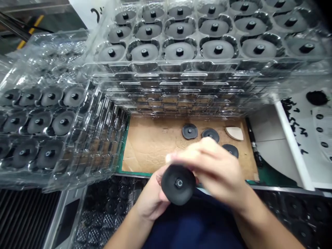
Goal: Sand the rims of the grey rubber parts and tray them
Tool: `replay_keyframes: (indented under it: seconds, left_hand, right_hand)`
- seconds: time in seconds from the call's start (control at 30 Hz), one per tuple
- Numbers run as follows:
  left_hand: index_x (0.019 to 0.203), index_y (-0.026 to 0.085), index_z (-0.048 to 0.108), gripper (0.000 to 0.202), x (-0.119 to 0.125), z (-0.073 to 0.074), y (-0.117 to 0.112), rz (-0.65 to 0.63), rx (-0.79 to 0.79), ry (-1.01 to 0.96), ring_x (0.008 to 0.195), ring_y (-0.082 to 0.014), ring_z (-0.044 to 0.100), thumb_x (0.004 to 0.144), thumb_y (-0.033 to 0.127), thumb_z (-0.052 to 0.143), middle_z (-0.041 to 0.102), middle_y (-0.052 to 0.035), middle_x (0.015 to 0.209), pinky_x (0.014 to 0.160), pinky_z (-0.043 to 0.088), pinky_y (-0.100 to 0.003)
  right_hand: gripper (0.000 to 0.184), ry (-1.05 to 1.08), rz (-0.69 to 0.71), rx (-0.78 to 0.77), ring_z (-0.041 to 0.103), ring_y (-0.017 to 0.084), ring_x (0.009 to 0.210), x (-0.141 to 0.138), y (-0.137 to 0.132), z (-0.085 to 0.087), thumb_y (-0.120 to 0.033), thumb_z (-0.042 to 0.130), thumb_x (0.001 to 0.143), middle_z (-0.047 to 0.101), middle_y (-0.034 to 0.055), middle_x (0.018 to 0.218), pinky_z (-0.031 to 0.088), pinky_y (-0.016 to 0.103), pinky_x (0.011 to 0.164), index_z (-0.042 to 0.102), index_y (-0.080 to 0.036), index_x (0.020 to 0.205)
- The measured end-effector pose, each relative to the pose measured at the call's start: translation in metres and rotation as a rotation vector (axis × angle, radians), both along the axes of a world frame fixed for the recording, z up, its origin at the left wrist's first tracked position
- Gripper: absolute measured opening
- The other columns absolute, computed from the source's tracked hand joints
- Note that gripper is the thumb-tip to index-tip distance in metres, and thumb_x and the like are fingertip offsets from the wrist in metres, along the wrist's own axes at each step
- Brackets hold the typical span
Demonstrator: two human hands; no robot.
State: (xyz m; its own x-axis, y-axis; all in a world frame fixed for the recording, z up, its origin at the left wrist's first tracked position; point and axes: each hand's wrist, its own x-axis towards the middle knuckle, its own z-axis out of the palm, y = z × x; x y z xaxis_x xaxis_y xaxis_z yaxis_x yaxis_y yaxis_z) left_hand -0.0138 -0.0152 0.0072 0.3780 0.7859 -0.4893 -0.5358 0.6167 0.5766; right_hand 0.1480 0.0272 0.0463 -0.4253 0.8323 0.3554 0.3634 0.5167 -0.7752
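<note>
My left hand [155, 199] is closed around the side of a black round disc [178, 199] with a small metal-ringed hub at its centre. The disc's hub side faces up toward me. Over the disc's upper right edge reaches my right hand [218, 169], blurred by motion, its fingers bent across the rim. Whether it grips the disc or holds something small is hidden. Beyond my hands, a similar black disc [190, 131] lies on the brown cardboard [145, 145]. Another disc [210, 134] and a third disc [230, 150] lie partly behind my right hand.
A tall stack of clear plastic trays [178, 74] holding discs stands at the back. Another tray stack [64, 138] stands at the left. A pale wedge-shaped piece [234, 133] lies on the cardboard, near a dark pen-like tool [255, 148]. A white panel [282, 138] borders the right side.
</note>
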Motion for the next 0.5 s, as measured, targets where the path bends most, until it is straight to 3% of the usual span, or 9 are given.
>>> replay_keyframes:
  seconds: [0.07, 0.13, 0.23, 0.3, 0.4, 0.5]
  left_hand:
    - [0.106, 0.024, 0.067, 0.066, -0.001, 0.001, -0.001, 0.007, -0.004, -0.163, 0.091, -0.0254, 0.068, 0.045, 0.043, 0.084, 0.071, -0.0038, 0.102, 0.085, 0.049, -0.035]
    - [0.106, 0.027, 0.067, 0.058, -0.002, 0.003, -0.001, 0.011, -0.002, -0.288, 0.092, -0.0220, 0.068, 0.051, 0.036, 0.084, 0.072, -0.0025, 0.105, 0.086, 0.049, -0.031]
    - [0.105, 0.027, 0.068, 0.051, -0.001, 0.005, 0.001, 0.012, 0.017, -0.326, 0.091, -0.0197, 0.069, 0.056, 0.033, 0.082, 0.072, -0.0021, 0.104, 0.083, 0.050, -0.026]
    - [0.104, 0.026, 0.068, 0.049, 0.000, 0.007, 0.003, 0.014, 0.019, -0.334, 0.089, -0.0193, 0.069, 0.058, 0.031, 0.081, 0.073, -0.0019, 0.102, 0.082, 0.050, -0.025]
    - [0.102, 0.024, 0.069, 0.048, 0.002, 0.009, 0.005, -0.008, 0.014, -0.326, 0.090, -0.0203, 0.069, 0.057, 0.031, 0.082, 0.072, -0.0029, 0.102, 0.083, 0.050, -0.026]
    - [0.103, 0.025, 0.069, 0.051, 0.004, 0.007, 0.004, 0.019, -0.020, -0.287, 0.091, -0.0209, 0.068, 0.054, 0.031, 0.083, 0.071, -0.0026, 0.103, 0.083, 0.050, -0.027]
  right_hand:
    - [0.026, -0.015, -0.240, -0.139, 0.059, 0.016, 0.084, 0.006, 0.002, -0.021, -0.018, 0.045, 0.092, 0.068, 0.0030, 0.095, 0.044, 0.029, 0.074, 0.064, -0.022, 0.108]
    - [0.024, -0.062, -0.341, -0.285, 0.060, 0.017, 0.087, 0.007, -0.003, -0.048, -0.023, 0.049, 0.090, 0.068, 0.0038, 0.097, 0.046, 0.030, 0.075, 0.065, -0.022, 0.108]
    - [0.022, -0.098, -0.273, -0.388, 0.064, 0.019, 0.082, 0.003, -0.020, -0.089, -0.026, 0.051, 0.088, 0.071, 0.0037, 0.089, 0.050, 0.032, 0.074, 0.070, -0.022, 0.097]
    - [0.021, -0.098, -0.242, -0.417, 0.066, 0.019, 0.074, 0.001, -0.029, -0.108, -0.026, 0.051, 0.086, 0.073, 0.0026, 0.081, 0.052, 0.031, 0.068, 0.072, -0.023, 0.088]
    - [0.022, -0.076, -0.310, -0.441, 0.067, 0.019, 0.072, 0.005, -0.028, -0.103, -0.028, 0.051, 0.086, 0.073, 0.0036, 0.082, 0.053, 0.031, 0.065, 0.072, -0.022, 0.089]
    - [0.024, -0.014, -0.466, -0.393, 0.066, 0.020, 0.089, 0.007, -0.020, -0.061, -0.028, 0.049, 0.089, 0.071, 0.0051, 0.101, 0.053, 0.031, 0.072, 0.067, -0.021, 0.103]
